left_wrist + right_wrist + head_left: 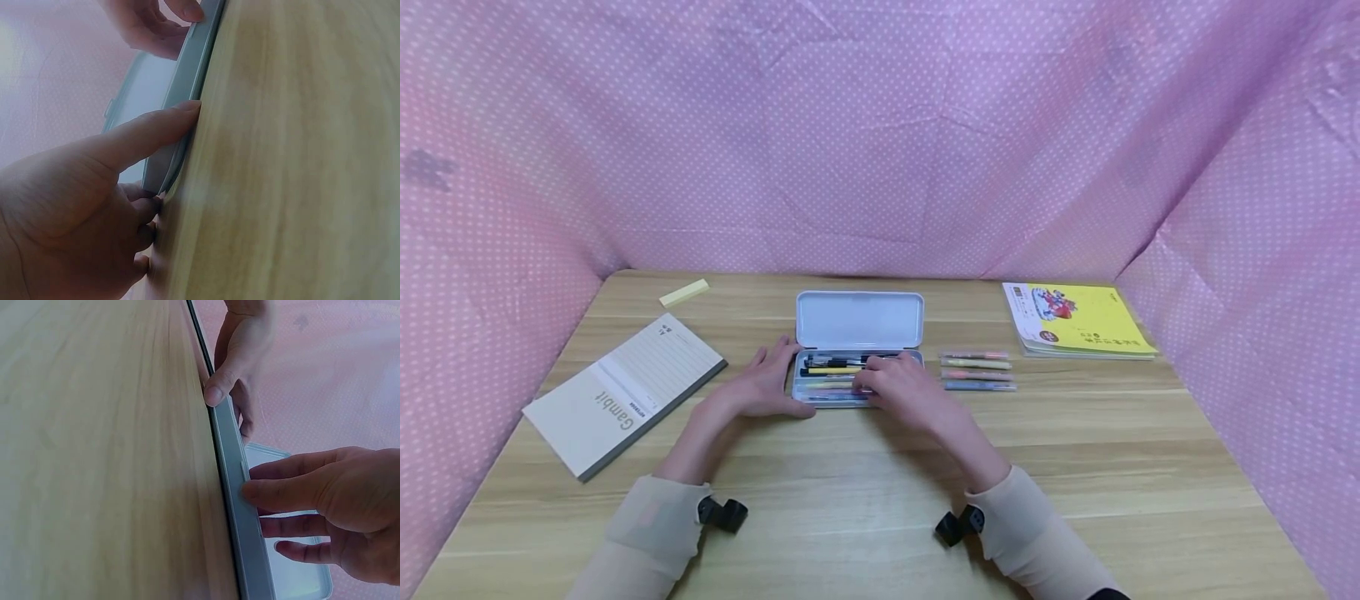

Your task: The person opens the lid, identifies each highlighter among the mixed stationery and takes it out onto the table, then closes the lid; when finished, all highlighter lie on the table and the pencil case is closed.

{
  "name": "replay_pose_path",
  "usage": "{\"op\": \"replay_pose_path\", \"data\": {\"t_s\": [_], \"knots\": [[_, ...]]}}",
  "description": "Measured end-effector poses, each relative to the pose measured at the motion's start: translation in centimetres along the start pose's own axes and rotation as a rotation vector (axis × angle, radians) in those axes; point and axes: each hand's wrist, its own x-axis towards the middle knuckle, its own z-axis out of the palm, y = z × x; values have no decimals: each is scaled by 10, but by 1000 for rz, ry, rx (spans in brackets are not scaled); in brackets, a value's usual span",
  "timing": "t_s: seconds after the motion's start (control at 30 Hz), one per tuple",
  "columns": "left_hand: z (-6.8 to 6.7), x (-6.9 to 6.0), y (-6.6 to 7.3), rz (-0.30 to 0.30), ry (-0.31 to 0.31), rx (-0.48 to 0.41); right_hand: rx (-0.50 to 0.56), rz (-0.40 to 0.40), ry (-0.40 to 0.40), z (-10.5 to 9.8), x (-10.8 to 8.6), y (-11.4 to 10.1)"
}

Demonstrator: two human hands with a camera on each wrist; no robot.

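An uncovered pencil case (859, 320) of light grey-blue stands mid-table, its lid tipped back. Several pens and a yellow-and-black pencil (833, 371) lie inside. My left hand (767, 385) grips the case's left end, the thumb (164, 127) along the front wall and the other fingers round the end. My right hand (904, 390) reaches over the right half, fingers down into the case. In the right wrist view its thumb (284, 492) touches the front rim. The case wall hides the fingertips, so whether they pinch a pen does not show.
Several wrapped highlighter-like pens (976, 364) lie in a row right of the case. A yellow booklet (1097, 321) lies at back right. On the left are a grey-white Gambit notebook (587, 417) and a pale yellow strip (684, 293). Pink dotted cloth (865, 150) hangs behind the table.
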Motion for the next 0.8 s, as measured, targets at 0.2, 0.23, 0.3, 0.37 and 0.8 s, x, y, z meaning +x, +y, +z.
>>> {"op": "replay_pose_path", "data": {"t_s": [0.2, 0.23, 0.3, 0.37, 0.8], "knots": [[-1, -1, 1, -5, -1, -7, 20, 6, -10, 0, -1, 0], [-1, -1, 1, -6, -2, -8, 20, 6, -11, 0, -1, 0], [-1, -2, 1, -8, -2, -8, 18, 4, -11, 0, -1, -1], [-1, -2, 1, -8, -1, -4, 15, 4, -11, 0, -2, -1], [-1, -1, 0, -3, -5, -11, -2, -25, 25, -2, -5, -2]]}}
